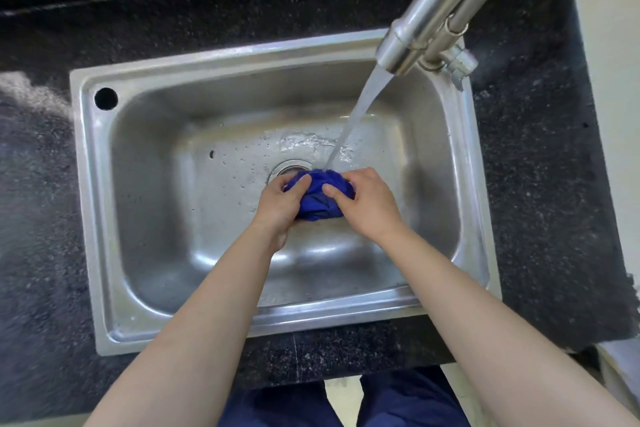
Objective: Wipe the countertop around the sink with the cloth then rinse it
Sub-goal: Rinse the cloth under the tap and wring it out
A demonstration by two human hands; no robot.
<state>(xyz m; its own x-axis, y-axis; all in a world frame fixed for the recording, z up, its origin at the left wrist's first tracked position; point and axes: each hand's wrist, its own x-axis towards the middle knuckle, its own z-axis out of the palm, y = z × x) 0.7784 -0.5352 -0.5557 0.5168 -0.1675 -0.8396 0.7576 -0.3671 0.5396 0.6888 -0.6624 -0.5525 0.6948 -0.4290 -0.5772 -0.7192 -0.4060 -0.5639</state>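
A bunched blue cloth is held over the middle of the steel sink, just in front of the drain. My left hand grips its left side and my right hand grips its right side. Water streams from the metal faucet at the upper right and lands on the top of the cloth. The black speckled countertop surrounds the sink on all sides.
A round hole sits in the sink's back left corner. A pale wet or dusty patch marks the countertop at the left. The counter ends at the right, with a light floor beyond. My blue trousers show below the front edge.
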